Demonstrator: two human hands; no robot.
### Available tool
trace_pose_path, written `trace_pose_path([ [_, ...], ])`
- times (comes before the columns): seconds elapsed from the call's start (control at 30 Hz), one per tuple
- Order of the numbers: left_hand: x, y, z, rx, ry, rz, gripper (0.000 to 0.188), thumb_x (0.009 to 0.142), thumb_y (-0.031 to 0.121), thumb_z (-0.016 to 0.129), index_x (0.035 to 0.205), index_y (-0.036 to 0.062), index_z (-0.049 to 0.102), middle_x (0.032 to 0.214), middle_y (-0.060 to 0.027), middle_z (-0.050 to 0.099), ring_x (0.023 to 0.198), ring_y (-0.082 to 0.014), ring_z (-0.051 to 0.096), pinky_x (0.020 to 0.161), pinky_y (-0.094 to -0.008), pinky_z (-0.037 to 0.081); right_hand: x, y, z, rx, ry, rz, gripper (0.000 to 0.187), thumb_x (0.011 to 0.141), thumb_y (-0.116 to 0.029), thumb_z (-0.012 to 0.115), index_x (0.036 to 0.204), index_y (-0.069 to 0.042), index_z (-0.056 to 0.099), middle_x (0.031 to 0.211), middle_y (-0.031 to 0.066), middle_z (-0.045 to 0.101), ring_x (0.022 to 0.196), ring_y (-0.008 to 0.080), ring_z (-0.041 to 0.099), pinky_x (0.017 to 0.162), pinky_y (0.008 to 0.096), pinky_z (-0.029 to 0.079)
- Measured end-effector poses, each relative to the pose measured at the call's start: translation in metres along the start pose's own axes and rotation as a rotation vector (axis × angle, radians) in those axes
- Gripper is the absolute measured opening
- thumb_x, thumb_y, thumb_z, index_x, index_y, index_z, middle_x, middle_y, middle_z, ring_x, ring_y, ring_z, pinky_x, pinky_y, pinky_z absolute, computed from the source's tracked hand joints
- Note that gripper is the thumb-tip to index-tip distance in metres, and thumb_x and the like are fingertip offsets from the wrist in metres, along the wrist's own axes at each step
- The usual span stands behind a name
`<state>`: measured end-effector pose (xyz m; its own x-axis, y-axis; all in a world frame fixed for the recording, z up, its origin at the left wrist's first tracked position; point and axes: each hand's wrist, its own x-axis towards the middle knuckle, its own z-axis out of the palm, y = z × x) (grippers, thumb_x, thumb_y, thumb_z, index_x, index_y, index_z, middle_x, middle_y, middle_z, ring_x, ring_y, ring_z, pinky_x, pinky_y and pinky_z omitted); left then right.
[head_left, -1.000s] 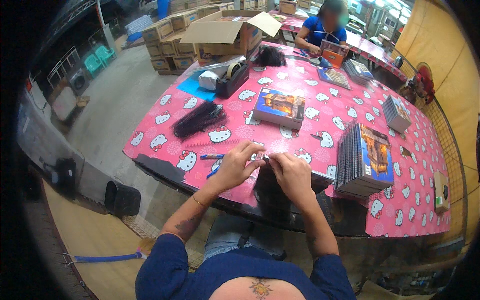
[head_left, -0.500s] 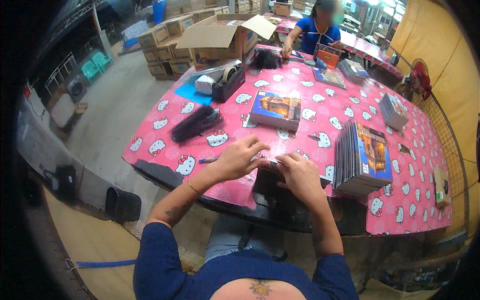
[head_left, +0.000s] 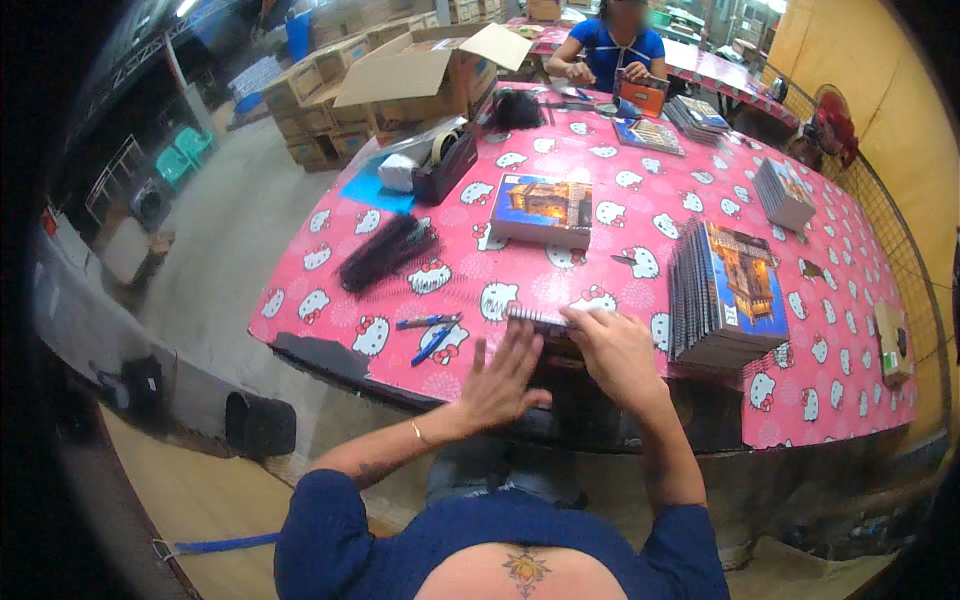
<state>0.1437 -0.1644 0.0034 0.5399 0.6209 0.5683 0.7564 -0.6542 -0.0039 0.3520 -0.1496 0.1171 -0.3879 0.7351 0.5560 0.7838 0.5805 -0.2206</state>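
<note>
At the near table edge lies a spiral-bound booklet (head_left: 527, 318), its coil along one side and most of it covered by my hands. My right hand (head_left: 617, 352) grips its right part, fingers curled over the top. My left hand (head_left: 503, 378) is spread, palm down, with its fingertips against the coil side. Left of it, a blue-handled tool (head_left: 432, 343) like pliers lies on the pink tablecloth (head_left: 465, 385). A heap of black spiral coils (head_left: 385, 253) sits farther left. Beyond my hands rests a stack of unbound booklets (head_left: 541, 212) with a building on the cover.
A tall stack of bound booklets (head_left: 728, 295) stands right of my hands, a smaller stack (head_left: 785, 195) behind. A black tape dispenser (head_left: 445, 168) and open carton (head_left: 425, 90) are far left. A co-worker (head_left: 622, 50) sits across the table.
My left hand has gone from bent fingers at the booklet's coil to spread flat and nearer to me. My right hand stays on the booklet. The co-worker's hand has left the black heap.
</note>
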Motion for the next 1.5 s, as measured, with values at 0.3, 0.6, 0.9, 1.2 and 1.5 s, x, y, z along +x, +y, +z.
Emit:
trace_pose_path([
  [0.3,0.011,-0.014,-0.003,-0.018,0.001,0.155,0.083,0.100,0.059,0.033,0.156,-0.0008,0.018,0.165,-0.0206,0.011,0.154,-0.0331,0.006,0.119,-0.0599,-0.005,-0.004,0.015,0.000,0.077,-0.107,0.053,0.019,0.091,-0.021,0.061,0.108,-0.013,0.068,0.085,0.0101,0.070,0.078,0.0301,0.069,0.066,0.0437,0.052],
  [0.6,0.075,-0.032,-0.029,0.382,-0.024,0.084,0.088,0.096,0.062,0.042,0.153,-0.0027,0.026,0.162,-0.0236,0.018,0.153,-0.0361,0.009,0.118,-0.0620,0.007,-0.006,0.013,-0.004,0.098,-0.128,0.097,0.021,0.091,-0.021,0.062,0.109,-0.013,0.068,0.085,0.0113,0.070,0.077,0.0307,0.069,0.066,0.0440,0.052],
  [0.9,0.072,-0.017,-0.024,0.085,-0.094,0.114,0.087,0.095,0.058,0.046,0.154,-0.0033,0.024,0.162,-0.0245,0.018,0.152,-0.0379,0.014,0.119,-0.0601,0.007,-0.007,0.007,-0.011,0.007,-0.195,0.133,0.055,0.086,-0.020,0.070,0.137,-0.012,0.051,0.100,0.0146,0.071,0.093,0.0334,0.068,0.077,0.0449,0.052],
  [1.2,0.087,-0.014,-0.042,0.116,-0.067,0.157,0.081,0.097,0.057,0.043,0.154,0.0000,0.028,0.161,-0.0197,0.025,0.152,-0.0335,0.017,0.119,-0.0583,0.008,-0.077,0.061,0.010,0.964,0.031,0.590,0.052,0.078,-0.007,0.083,0.126,-0.007,0.062,0.112,0.0075,0.070,0.102,0.0160,0.066,0.091,0.0309,0.051],
  [1.5,0.048,-0.005,-0.024,-0.018,-0.157,0.218,0.086,0.096,0.061,0.042,0.154,-0.0004,0.027,0.162,-0.0206,0.021,0.152,-0.0338,0.014,0.120,-0.0584,0.005,-0.066,0.034,0.034,1.184,0.181,0.623,0.019,0.085,-0.002,0.078,0.100,-0.001,0.067,0.093,0.0037,0.071,0.085,0.0080,0.064,0.075,0.0243,0.052],
])
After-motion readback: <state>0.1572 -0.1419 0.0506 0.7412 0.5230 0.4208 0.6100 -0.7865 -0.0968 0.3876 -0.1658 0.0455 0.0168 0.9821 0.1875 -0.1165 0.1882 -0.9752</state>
